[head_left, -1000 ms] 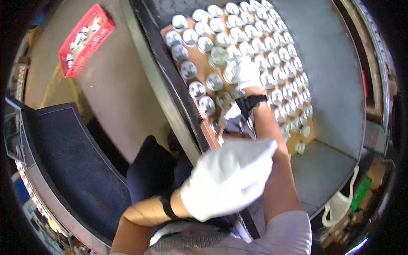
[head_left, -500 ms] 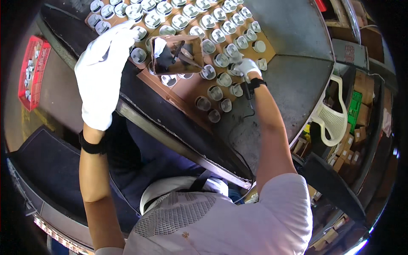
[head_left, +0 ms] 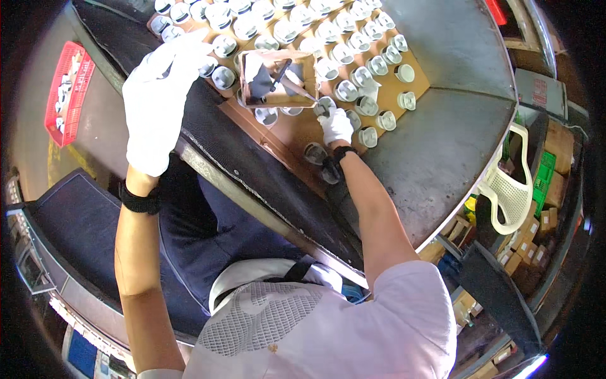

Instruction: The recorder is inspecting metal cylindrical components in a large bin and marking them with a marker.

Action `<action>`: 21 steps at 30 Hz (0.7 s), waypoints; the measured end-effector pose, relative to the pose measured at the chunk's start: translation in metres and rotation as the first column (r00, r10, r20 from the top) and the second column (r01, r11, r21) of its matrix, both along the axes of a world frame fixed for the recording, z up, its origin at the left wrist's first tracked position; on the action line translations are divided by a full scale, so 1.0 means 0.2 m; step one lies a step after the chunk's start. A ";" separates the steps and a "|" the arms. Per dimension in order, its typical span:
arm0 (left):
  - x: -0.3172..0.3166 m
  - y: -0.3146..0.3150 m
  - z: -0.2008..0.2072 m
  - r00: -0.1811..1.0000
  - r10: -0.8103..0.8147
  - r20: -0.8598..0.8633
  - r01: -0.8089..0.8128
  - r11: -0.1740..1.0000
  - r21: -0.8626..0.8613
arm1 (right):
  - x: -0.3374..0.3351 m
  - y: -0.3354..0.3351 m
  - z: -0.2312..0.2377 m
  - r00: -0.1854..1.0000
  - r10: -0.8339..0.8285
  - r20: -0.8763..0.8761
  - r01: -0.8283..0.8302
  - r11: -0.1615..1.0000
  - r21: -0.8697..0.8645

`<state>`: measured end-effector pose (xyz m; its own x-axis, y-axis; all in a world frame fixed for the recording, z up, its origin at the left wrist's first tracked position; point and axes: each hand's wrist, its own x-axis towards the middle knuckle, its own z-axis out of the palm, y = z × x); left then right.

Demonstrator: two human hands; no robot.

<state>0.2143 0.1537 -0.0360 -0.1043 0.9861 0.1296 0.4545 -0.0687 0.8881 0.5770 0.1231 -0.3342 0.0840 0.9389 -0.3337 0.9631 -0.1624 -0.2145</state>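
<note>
Many silvery pistons stand in rows on a brown cardboard sheet (head_left: 293, 131). My right hand (head_left: 336, 125), in a white glove, bends its fingers over one piston (head_left: 325, 105) beside a small open box (head_left: 311, 76). The fingers look closed, but what lies in them is hidden. My left hand (head_left: 158, 101), also gloved in white, rests at the sheet's left edge with fingers stretched toward a piston (head_left: 207, 67). Glare on that glove blurs its fingers. Inside the box are a dark-handled tool (head_left: 282, 74), dark sheets and a white scrap.
A grey metal tabletop (head_left: 454, 145) continues to the right of the cardboard. The dark padded table edge (head_left: 252, 164) runs between me and the pistons. At far left stands a red crate (head_left: 81, 95) with parts; at right are a cream plastic chair (head_left: 508, 202) and a green crate (head_left: 544, 177).
My right hand has come left and nearer, from the right-hand pistons to one beside the box. My left hand stays at the sheet's edge. The whole view has shifted slightly.
</note>
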 end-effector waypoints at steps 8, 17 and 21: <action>0.05 -0.01 0.07 0.999 -0.009 -0.044 0.011 0.999 0.054 | -0.14 0.21 -0.15 0.993 -0.060 0.099 0.079 0.977 -0.197; 0.01 -0.03 0.04 0.929 -0.022 -0.370 0.110 0.970 0.218 | 0.02 0.29 0.24 0.996 0.004 0.093 0.012 0.985 -0.173; 0.06 -0.03 0.07 0.976 -0.052 -0.209 0.075 0.992 0.106 | 0.10 0.43 0.59 0.988 -0.097 -0.116 0.085 0.991 -0.104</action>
